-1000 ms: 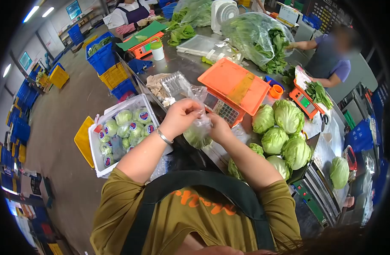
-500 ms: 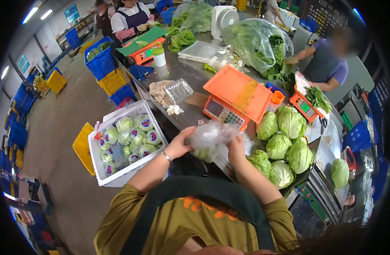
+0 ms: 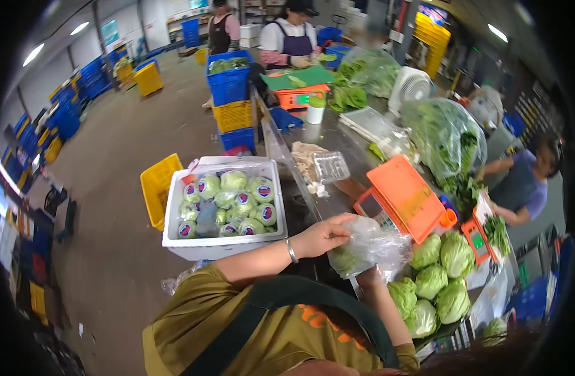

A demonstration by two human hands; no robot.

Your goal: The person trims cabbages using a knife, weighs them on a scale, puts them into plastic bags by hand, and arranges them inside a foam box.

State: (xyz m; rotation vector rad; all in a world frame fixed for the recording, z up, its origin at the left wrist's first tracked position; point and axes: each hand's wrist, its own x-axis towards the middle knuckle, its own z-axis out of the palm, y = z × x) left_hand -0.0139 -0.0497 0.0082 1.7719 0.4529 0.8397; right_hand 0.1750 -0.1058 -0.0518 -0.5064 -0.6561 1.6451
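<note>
My left hand [image 3: 326, 237] is closed, fingertips pinching the near side of a clear plastic bag [image 3: 378, 241]. A green head of lettuce [image 3: 345, 259] shows through the bag's lower left part. My right hand [image 3: 369, 277] is against the underside of the bag; its fingers are mostly hidden behind the crumpled film. Several unwrapped lettuce heads [image 3: 431, 281] are piled just right of my right hand. To the left stands a white foam box [image 3: 225, 245] holding several wrapped lettuces [image 3: 242, 202] with round labels.
An orange scale [image 3: 408, 195] stands on the metal table [image 3: 337, 199] beyond my hands. A clear plastic tray [image 3: 331, 167] and crumpled brown paper [image 3: 305, 160] lie farther left. A co-worker [image 3: 519, 185] handles leafy greens at right. A yellow crate [image 3: 159, 188] sits behind the foam box.
My view has turned, so the foam box and table sit differently in it. My right hand has moved from the bag's right side to beneath it. My left hand still pinches the bag.
</note>
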